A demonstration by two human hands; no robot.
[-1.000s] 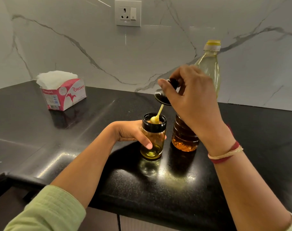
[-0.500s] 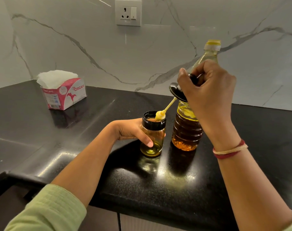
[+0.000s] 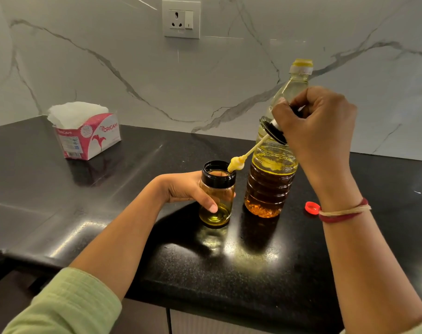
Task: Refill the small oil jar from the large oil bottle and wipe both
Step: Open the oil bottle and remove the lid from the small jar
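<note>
Head view: my left hand (image 3: 186, 189) curls round the open jar (image 3: 217, 196), upright on the counter (image 3: 108, 213). My right hand (image 3: 318, 126) pinches the tilted lid (image 3: 274, 133), its yellow brush (image 3: 236, 163) over the jar's rim. The bottle (image 3: 270, 184) stands just right of the jar, a red cap (image 3: 312, 208) beyond

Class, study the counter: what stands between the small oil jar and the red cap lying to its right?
The large oil bottle stands between the small oil jar and the red cap, upright on the black counter; the head view shows this.
</note>
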